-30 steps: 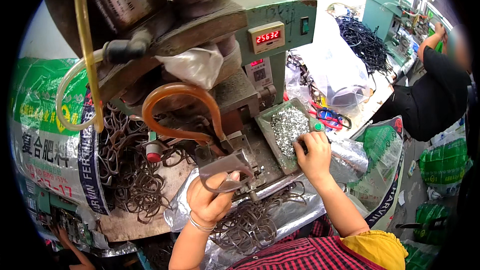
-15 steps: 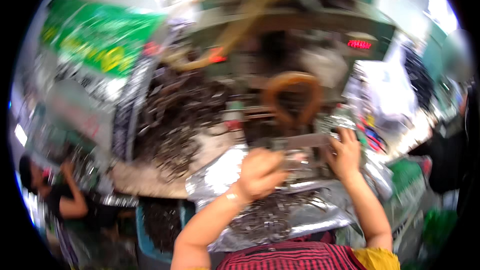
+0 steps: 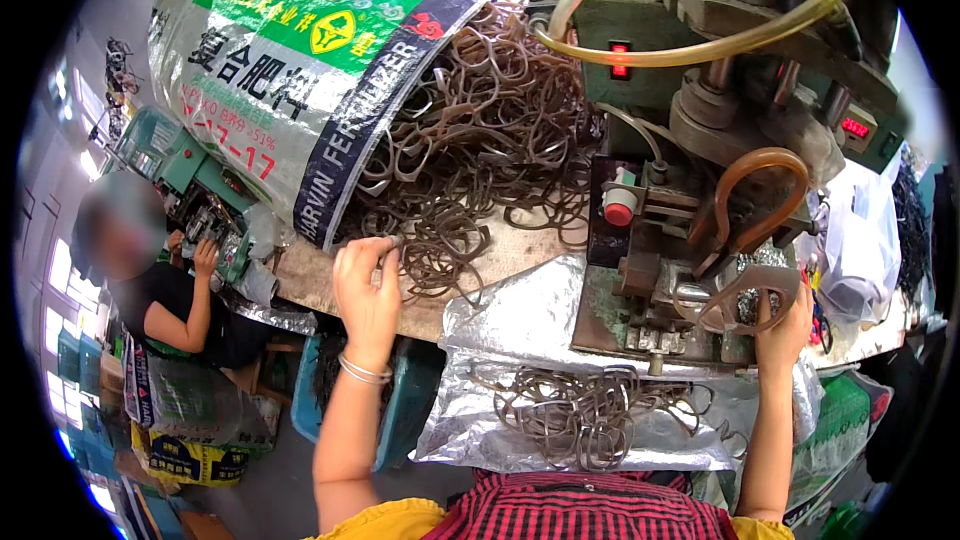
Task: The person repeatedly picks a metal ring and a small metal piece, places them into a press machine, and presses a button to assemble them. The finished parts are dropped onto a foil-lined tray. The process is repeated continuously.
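My right hand [image 3: 785, 325] grips one end of a brownish spectacle frame front [image 3: 765, 282] at the right side of the press fixture [image 3: 665, 305]. The frame's other rim reaches left across the metal fixture. My left hand [image 3: 365, 285] is at the near left edge of a large pile of similar brown spectacle frames [image 3: 480, 120]. Its thumb and forefinger are drawn together beside the loose frames, with a small greyish bit at the fingertips that I cannot make out. More frames [image 3: 570, 410] lie heaped on silver sheeting [image 3: 465, 340] close to my body.
A green and white sack [image 3: 270, 60] spills the pile onto the bench. The press has a red button [image 3: 618, 208], a clear hose [image 3: 700, 58] and a brown loop [image 3: 765, 170]. Below left stands a blue bin [image 3: 405, 410]. Another person [image 3: 190, 290] sits at a machine further left.
My left hand has left the fixture and moved left to the pile. My right hand stays by the fixture, holding the frame. The view has shifted, and the earlier picture is blurred.
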The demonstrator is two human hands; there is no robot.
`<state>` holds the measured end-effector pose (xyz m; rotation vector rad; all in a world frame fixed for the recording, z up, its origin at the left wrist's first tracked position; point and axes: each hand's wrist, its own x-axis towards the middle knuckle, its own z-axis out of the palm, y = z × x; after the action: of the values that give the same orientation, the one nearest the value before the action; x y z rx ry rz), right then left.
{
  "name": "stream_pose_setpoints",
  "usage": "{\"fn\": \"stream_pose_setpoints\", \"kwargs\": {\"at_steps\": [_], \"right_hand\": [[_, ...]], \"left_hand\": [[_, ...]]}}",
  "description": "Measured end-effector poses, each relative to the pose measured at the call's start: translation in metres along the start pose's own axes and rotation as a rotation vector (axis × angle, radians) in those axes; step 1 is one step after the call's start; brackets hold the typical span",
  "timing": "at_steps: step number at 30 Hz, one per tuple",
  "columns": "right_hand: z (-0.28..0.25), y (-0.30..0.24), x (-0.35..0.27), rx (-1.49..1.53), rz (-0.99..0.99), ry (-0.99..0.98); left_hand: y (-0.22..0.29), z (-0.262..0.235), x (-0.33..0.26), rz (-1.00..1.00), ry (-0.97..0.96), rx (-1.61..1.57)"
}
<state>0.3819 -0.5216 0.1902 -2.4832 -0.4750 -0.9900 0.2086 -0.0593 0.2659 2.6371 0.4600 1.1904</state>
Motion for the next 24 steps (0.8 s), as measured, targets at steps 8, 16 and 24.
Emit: {"fn": "stream_pose_setpoints", "kwargs": {"at_steps": [8,16,24], "right_hand": [[0.014,-0.012,0.013,0.227,0.264,0.073],[-0.038,0.001,-0.037,0.392,0.58,0.042],[-0.046,-0.072,0.036,0.775,0.165,-0.078]], "left_hand": [[-0.042,0.091,-0.002,-0.285,-0.657,0.322],[0.02,0.103,-0.01,-0.222,-0.429,-0.401],[0.072,0.119,-0.024,-0.442,-0.23,-0.92]]}}
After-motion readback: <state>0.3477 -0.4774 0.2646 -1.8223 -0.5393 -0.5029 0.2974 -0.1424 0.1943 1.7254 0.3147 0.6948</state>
